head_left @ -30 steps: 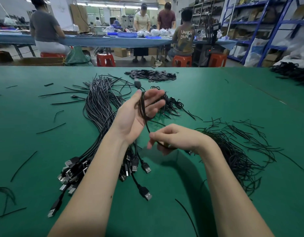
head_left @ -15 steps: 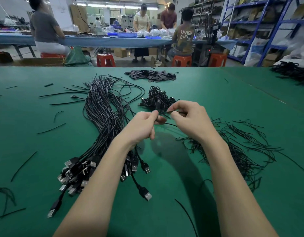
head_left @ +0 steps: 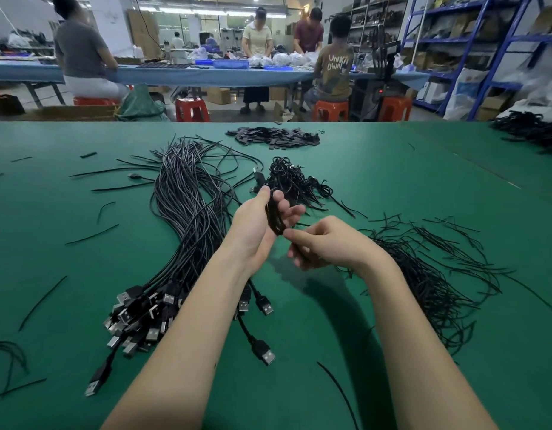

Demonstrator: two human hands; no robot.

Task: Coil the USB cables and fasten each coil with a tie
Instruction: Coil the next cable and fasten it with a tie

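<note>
Above the middle of the green bench [head_left: 392,187], the left hand [head_left: 256,225] grips a coiled USB cable [head_left: 273,217]; the right hand [head_left: 327,243], touching the coil's lower end, pinches there with curled fingers.

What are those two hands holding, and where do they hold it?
The left hand grips a coiled black cable around its loops. The right hand pinches the coil's lower end with its fingers.
</note>
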